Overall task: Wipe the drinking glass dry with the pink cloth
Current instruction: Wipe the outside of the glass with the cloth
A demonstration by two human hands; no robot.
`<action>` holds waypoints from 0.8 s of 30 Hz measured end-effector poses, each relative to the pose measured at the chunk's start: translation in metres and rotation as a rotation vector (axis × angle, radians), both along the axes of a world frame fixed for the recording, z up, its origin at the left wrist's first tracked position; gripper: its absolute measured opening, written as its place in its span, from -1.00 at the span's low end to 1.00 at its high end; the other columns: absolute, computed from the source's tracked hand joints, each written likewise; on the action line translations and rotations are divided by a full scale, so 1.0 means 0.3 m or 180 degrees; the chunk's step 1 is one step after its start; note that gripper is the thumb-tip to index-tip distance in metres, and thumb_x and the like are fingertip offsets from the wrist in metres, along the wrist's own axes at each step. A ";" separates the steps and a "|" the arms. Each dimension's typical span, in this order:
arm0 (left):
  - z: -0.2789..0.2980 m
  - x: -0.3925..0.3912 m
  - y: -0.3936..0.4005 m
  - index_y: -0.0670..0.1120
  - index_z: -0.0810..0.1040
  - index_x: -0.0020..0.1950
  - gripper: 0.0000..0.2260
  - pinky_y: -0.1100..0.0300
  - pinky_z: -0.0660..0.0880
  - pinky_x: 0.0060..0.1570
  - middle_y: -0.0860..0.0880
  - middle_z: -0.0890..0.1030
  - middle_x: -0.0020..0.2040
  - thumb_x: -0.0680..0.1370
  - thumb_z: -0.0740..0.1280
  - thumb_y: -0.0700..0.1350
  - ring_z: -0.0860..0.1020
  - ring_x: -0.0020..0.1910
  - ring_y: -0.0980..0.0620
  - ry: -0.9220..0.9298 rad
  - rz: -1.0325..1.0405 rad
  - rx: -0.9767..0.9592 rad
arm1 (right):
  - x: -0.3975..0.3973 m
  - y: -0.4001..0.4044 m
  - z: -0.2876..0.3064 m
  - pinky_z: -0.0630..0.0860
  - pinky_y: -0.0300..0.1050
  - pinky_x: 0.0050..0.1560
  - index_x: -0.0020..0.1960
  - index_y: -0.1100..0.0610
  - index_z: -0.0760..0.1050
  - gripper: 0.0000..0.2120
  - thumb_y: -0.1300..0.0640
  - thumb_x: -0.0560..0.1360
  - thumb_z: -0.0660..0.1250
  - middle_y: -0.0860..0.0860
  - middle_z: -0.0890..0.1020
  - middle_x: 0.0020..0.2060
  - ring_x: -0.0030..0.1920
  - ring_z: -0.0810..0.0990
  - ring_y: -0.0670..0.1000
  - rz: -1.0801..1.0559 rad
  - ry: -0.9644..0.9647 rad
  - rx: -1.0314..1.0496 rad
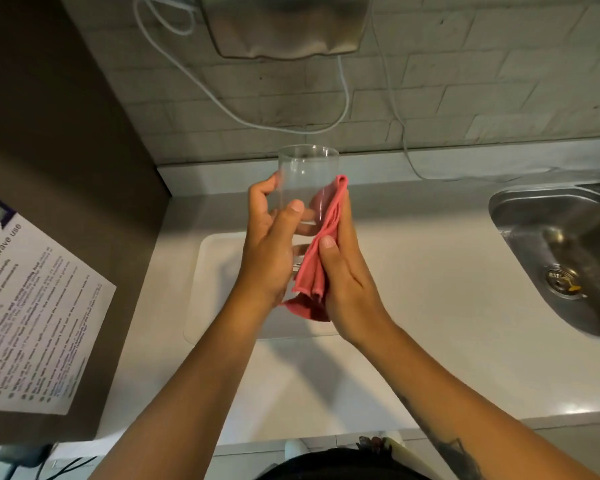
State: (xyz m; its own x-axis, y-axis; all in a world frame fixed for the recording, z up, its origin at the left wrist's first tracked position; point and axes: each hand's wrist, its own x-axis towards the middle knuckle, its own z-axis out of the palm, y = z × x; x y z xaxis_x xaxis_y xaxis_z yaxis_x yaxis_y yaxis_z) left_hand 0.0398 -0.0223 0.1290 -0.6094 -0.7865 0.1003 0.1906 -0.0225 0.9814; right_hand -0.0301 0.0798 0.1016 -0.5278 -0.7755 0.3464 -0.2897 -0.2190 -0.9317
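Observation:
A clear drinking glass (307, 174) stands upright in the air above the counter, its open rim at the top. My left hand (269, 251) wraps its lower part, thumb across the front. My right hand (345, 282) presses the pink cloth (321, 258) flat against the right side of the glass; the cloth's lower end hangs down between my wrists. The base of the glass is partly hidden by my fingers and the cloth.
A white tray (215, 292) lies on the white counter below my hands. A steel sink (565, 258) is at the right. A brown cabinet with a paper notice (32, 323) stands at the left. White cables (343, 98) hang on the tiled wall.

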 end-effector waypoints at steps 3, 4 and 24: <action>-0.011 -0.003 0.022 0.23 0.43 0.33 -0.72 0.24 0.64 -0.21 -0.16 0.68 0.10 0.63 0.27 0.04 0.75 -0.12 0.07 0.0014 -0.0157 0.0087 | -0.071 -0.039 0.052 0.41 -0.05 0.61 0.78 -0.02 -0.10 -0.38 -0.01 0.77 -0.01 -0.14 0.27 0.69 0.58 0.44 -0.23 -0.0072 -0.0233 0.0086; -0.011 -0.007 0.026 0.23 0.44 0.32 -0.74 0.23 0.65 -0.20 -0.15 0.69 0.07 0.63 0.27 0.03 0.75 -0.12 0.06 0.0048 -0.0178 0.0135 | -0.100 -0.055 0.076 0.40 -0.15 0.60 0.78 -0.01 -0.07 -0.39 -0.02 0.77 -0.02 -0.19 0.30 0.65 0.56 0.45 -0.27 -0.0091 -0.0321 0.0033; 0.006 -0.009 0.019 0.21 0.44 0.33 -0.70 0.14 0.66 -0.22 -0.08 0.73 -0.12 0.59 0.23 0.06 0.72 -0.10 -0.04 0.0017 -0.0242 0.0277 | -0.029 0.010 0.048 0.37 -0.20 0.62 0.78 -0.03 -0.11 -0.38 0.02 0.77 0.00 -0.18 0.31 0.66 0.62 0.38 -0.25 0.0010 -0.0250 0.0072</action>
State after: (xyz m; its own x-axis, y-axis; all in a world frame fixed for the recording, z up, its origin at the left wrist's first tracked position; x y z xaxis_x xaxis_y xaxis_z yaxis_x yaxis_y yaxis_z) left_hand 0.0372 -0.0166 0.1309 -0.6671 -0.7440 0.0372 0.1905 -0.1221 0.9741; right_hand -0.0389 0.0829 0.1159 -0.5502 -0.7844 0.2864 -0.2149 -0.1985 -0.9563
